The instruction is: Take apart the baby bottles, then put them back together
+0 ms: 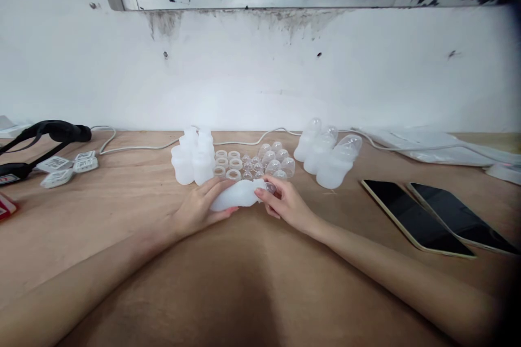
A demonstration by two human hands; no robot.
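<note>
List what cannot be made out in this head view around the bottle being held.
- Head view: the neck of the white bottle is hidden by the right hand.
- The left hand covers the bottle's base.
- The small item at the right fingertips is too small to identify.
- Labels on the tags are too small to read.
- The red item is cut off by the left edge.

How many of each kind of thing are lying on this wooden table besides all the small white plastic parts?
Bottle held in both hands: 1, with the left hand on its body and the right hand at its end
Capped bottles lying at the right: 4
Dark flat tablets: 2
Black strap: 1
White cable: 1
Total: 9
</note>
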